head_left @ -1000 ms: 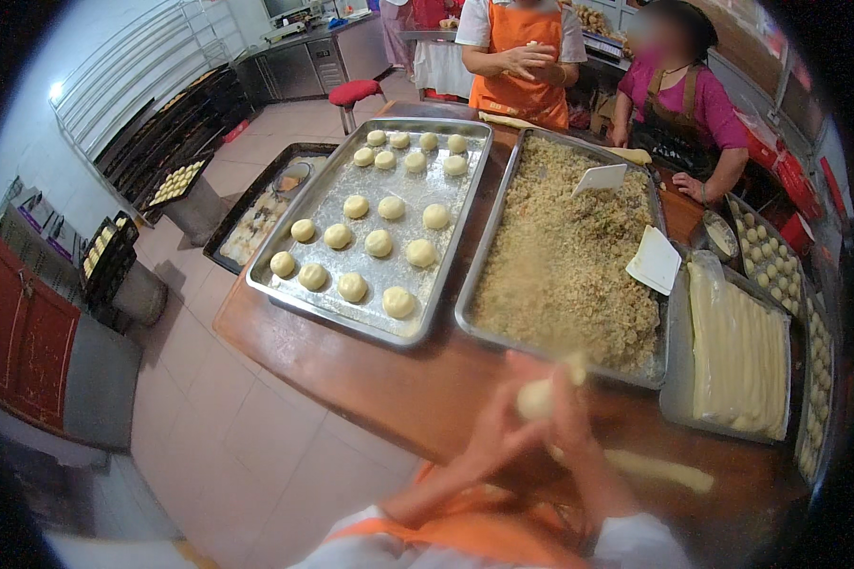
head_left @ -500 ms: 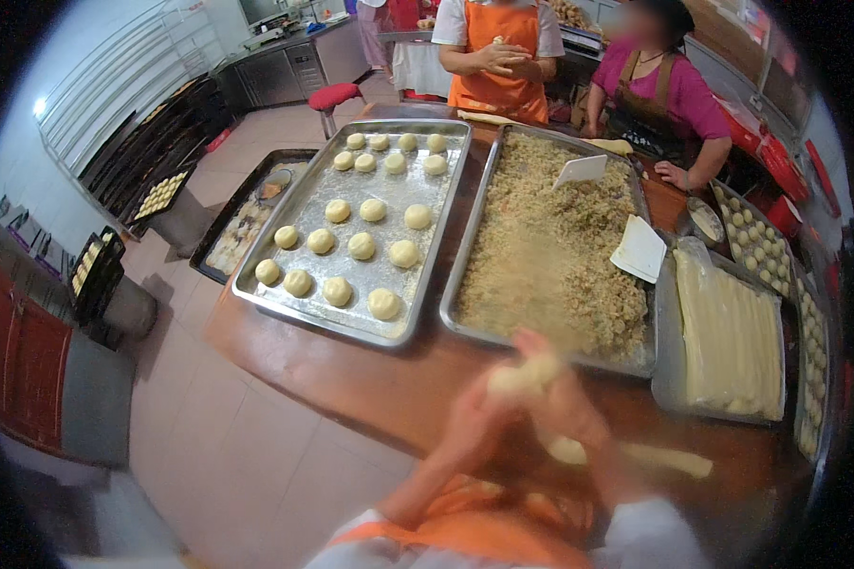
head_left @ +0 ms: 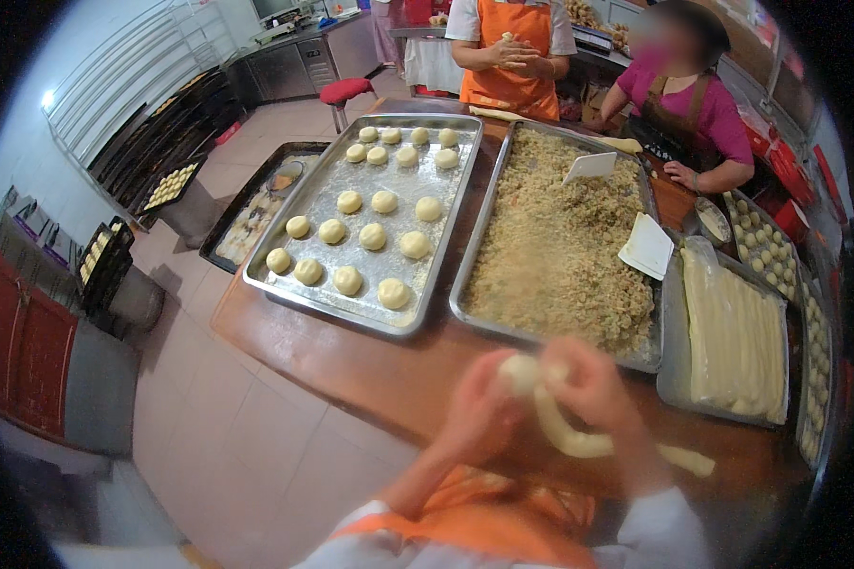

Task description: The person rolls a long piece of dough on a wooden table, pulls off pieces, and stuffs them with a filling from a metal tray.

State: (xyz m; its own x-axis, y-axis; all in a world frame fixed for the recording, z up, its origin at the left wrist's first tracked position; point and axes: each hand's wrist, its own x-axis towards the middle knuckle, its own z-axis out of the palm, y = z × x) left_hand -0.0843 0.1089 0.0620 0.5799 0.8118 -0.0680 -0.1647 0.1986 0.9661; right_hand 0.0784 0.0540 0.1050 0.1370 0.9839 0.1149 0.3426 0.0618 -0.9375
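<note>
My left hand (head_left: 476, 408) is closed around a pale, rounded dough ball (head_left: 519, 376) above the table's near edge. My right hand (head_left: 588, 389) grips a small piece of dough at that ball's right side, slightly blurred. Beneath them, a curved dough strip (head_left: 569, 439) and another strip (head_left: 688, 460) lie on the wooden table (head_left: 351, 370). Just beyond my hands is a metal tray of crumbly filling (head_left: 541, 247) with two white scrapers (head_left: 645, 248) (head_left: 589, 166). To the left, a floured metal tray (head_left: 285, 289) holds several dough rounds in rows.
A bin of long dough strips (head_left: 731, 341) and trays of small balls (head_left: 761, 245) are at right. A person in an orange apron (head_left: 503, 85) works dough opposite; another in pink (head_left: 721, 133) leans on the table. Dark pans (head_left: 218, 251) and a red stool (head_left: 344, 92) are beyond.
Both hands have shifted and turned around the dough; the right now sits higher, beside the ball rather than wrapped below it. The co-worker in pink has leaned slightly.
</note>
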